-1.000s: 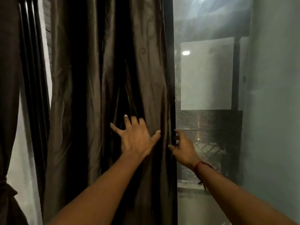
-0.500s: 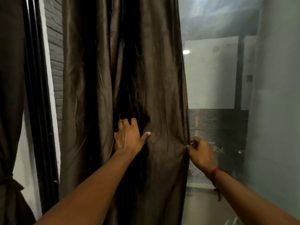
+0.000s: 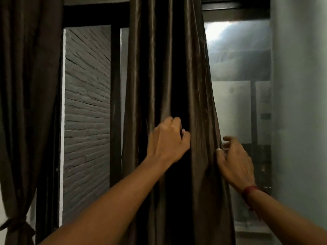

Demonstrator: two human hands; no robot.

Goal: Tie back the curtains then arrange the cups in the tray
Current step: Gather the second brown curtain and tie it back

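**Centre frame: middle curtain [image 3: 155,68] hangs loose, one fold gripped**

Down the centre of the frame, from the top edge to the bottom, the middle curtain falls in long, dark brown, glossy folds. Nothing binds it; it hangs full length in front of the window.

Just below mid-height the left hand [image 3: 168,142] reaches in from the lower left. Its fingers are curled tightly into the cloth, clutching a fold near the curtain's middle, with the knuckles towards the camera.

Right of centre, the right hand [image 3: 235,161] comes up from the lower right corner to the curtain's right edge. Its thumb [image 3: 219,152] lies against that edge. The fingers [image 3: 230,139] are loosely bent and spread, their tips showing against the glass just beside the cloth, and they clasp nothing. A red thread [image 3: 249,189] circles the wrist.

Along the left side of the frame hangs the left curtain [image 3: 26,85], of the same dark fabric. It is drawn in at the lower left corner by a knotted tie-back [image 3: 17,224] and flares out again below it.

Between the two curtains stands a dark window frame [image 3: 115,121], and a grey brick wall [image 3: 86,121] shows through the opening.

Right of the middle curtain a hazy glass pane [image 3: 237,64] carries pale reflections, and a grey wall [image 3: 300,103] fills the far right of the frame.
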